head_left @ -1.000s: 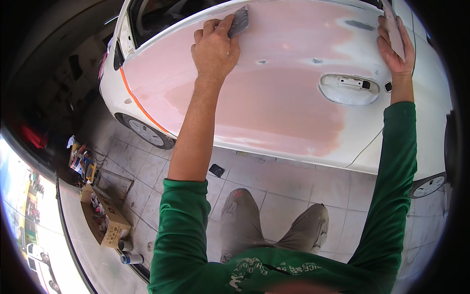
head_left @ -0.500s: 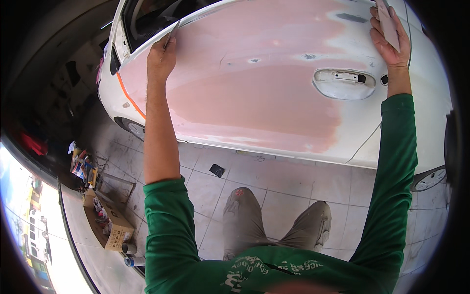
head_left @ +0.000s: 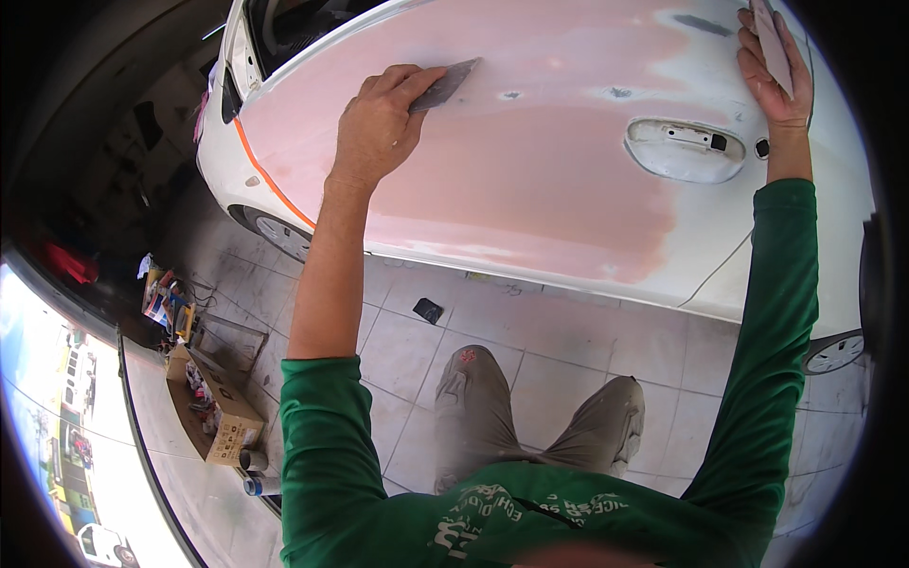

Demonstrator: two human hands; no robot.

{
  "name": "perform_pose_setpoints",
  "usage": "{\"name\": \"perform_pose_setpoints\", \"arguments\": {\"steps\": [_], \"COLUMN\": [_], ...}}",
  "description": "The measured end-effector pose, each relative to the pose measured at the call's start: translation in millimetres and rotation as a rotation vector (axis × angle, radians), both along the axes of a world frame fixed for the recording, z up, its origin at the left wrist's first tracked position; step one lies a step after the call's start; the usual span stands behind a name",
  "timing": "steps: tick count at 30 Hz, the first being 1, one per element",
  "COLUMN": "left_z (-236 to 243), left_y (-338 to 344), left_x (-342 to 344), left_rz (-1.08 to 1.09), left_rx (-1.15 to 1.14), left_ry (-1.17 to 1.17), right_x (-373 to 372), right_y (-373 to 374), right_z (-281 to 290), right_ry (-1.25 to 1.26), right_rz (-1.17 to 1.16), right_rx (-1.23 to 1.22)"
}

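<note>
My left hand [head_left: 379,123] grips a thin, flat grey putty spreader [head_left: 447,85], its blade lying against the upper part of the white car door [head_left: 511,204]. Pinkish body filler covers most of this door, with a few small grey spots near the spreader's level. At the upper right, my right hand [head_left: 788,95] is closed around a flat, pink-smeared plate [head_left: 774,52], held close to the car's rear side. The door handle recess [head_left: 686,151] is bare, its handle absent, and sits below and left of that hand.
An orange strip [head_left: 260,180] runs down the door's front edge. On the tiled floor [head_left: 653,346] lies a small black object [head_left: 428,310]. A cardboard box [head_left: 222,417] with mixed contents, cans [head_left: 254,461] and another pale car panel [head_left: 175,426] stand at the left.
My left hand has swept rightward across the upper door with the spreader, which now lies flatter on the surface. My right hand keeps its plate; the view has shifted slightly.
</note>
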State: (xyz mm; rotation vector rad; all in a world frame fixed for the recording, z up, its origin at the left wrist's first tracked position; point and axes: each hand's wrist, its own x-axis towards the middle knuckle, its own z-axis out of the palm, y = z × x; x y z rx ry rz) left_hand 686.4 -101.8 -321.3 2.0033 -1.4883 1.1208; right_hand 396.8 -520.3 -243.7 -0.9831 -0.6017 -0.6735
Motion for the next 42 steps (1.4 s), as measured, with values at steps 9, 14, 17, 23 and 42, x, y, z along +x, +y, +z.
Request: {"name": "perform_pose_setpoints", "arguments": {"steps": [9,14,17,23,42], "left_z": [-82,-79,-86,-197,-280], "left_y": [-9,16,42,90,108], "left_x": [-17,-15,-38,-90,-57], "left_rz": [0.086,-0.021,-0.291,-0.397,-0.301], "left_rx": [-0.129,-0.116,-0.495,-0.561,-0.068], "left_ry": [-0.099,0.137,0.508,1.198,1.264], "right_x": [-4,-9,2,-24,-49], "right_y": [-9,-19,7,46,249], "right_z": [-11,-6,1,-98,-381], "right_ry": [-0.163,-0.108,0.024,0.252,0.608], "right_rz": [0.126,0.137,0.112,-0.203,-0.008], "right_rx": [-0.35,-0.341,0.187,0.077,0.597]}}
